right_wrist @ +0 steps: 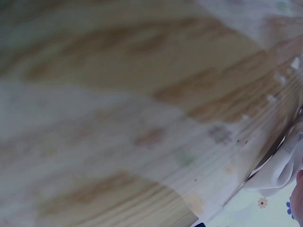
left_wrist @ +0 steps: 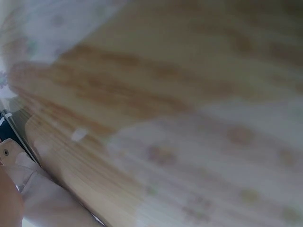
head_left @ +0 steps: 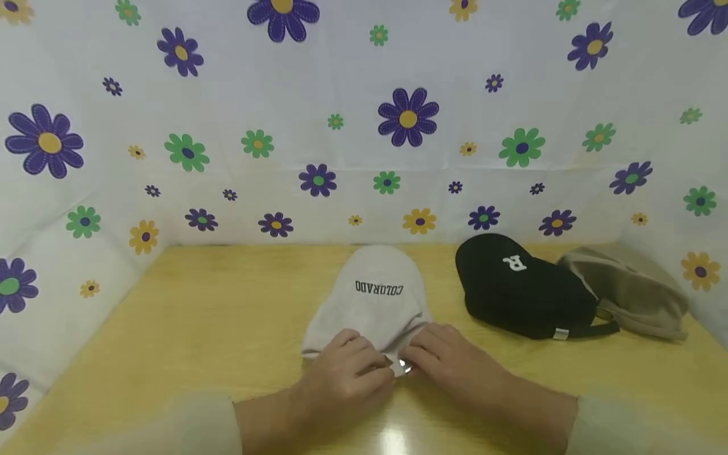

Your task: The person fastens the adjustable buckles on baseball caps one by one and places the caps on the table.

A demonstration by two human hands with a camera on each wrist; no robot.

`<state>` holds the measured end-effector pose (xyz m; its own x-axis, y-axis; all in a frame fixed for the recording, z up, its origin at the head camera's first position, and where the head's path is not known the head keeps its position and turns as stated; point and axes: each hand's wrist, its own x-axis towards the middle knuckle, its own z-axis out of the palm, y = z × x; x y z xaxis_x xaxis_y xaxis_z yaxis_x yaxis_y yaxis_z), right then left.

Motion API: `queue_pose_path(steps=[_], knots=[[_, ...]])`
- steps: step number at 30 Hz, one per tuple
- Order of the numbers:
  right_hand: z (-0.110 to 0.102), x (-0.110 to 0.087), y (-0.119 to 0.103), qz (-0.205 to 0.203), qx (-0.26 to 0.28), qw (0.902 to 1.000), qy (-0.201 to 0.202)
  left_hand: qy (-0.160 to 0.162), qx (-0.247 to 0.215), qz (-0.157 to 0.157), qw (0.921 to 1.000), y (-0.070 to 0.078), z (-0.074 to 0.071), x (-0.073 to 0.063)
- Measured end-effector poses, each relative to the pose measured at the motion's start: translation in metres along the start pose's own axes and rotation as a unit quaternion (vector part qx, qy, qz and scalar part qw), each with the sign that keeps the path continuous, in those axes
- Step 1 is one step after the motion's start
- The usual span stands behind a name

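Note:
A light grey baseball cap lies on the table with its brim toward the back, the word COLORADO upside down from here. At its near edge, a strap with a shiny metal buckle shows between the two hands. My left hand pinches the strap from the left, fingers curled. From the right, my right hand pinches the strap beside the buckle. In the left wrist view, part of the cap shows at the lower left. The right wrist view catches the cap's cloth near the right edge.
To the right sits a black cap with a white letter R and a loose strap. A khaki cap lies partly behind it. White flowered cloth hangs behind and along both sides of the wooden table.

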<state>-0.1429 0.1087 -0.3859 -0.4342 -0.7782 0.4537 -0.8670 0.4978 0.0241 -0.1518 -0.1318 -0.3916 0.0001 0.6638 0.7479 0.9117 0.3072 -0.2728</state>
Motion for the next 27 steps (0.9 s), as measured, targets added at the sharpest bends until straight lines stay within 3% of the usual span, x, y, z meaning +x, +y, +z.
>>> queue_pose_path(steps=[7, 16, 27], knots=[[0.0038, -0.0035, -0.0064, 0.017, 0.003, 0.9999, 0.002, 0.0, 0.006, -0.011, 0.9999, 0.0044, -0.0005, -0.0036], [0.0024, -0.0021, -0.0053, 0.019, 0.007, 0.9997, -0.014, 0.003, 0.002, -0.006, 1.0, 0.003, -0.0023, -0.0033], [0.0041, -0.0017, -0.0055, 0.007, 0.007, 0.9999, 0.004, 0.023, 0.009, 0.012, 0.9996, 0.0015, -0.0007, -0.0014]])
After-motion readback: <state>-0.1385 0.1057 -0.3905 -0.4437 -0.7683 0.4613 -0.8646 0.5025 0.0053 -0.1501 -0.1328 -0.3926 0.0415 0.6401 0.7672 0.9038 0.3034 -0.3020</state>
